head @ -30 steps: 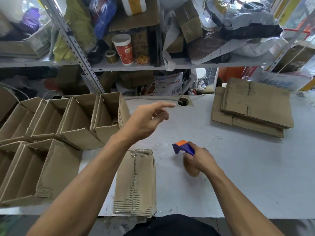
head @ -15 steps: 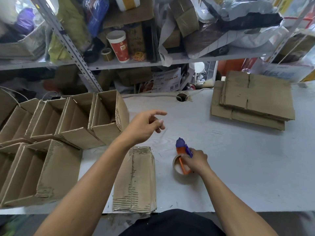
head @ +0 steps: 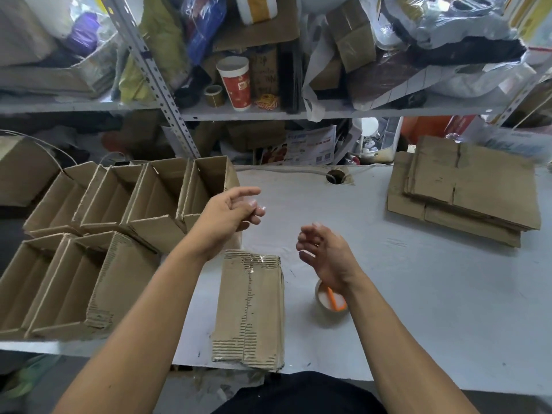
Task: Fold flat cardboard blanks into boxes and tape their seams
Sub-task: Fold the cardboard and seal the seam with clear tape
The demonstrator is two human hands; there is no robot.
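On the white table point(head: 418, 294), folded boxes point(head: 125, 228) crowd the left and flat blanks point(head: 466, 198) lie far right. The taped box point(head: 251, 306) sits near centre, seemingly finished. Left hand point(head: 230, 213) and right hand point(head: 322, 249) hover loose-fingered, holding nothing, the tape dispenser point(head: 331, 300) under the right wrist; next likely means moving this box aside.

Both empty hands point(head: 230, 215) point(head: 324, 252) hover above the taped box point(head: 249, 309).

Single head-worn camera, wide-angle, looking forward and down from close above counter point(head: 418, 279); cluttered shelf point(head: 268, 115) fills top, near counter edge at bottom.
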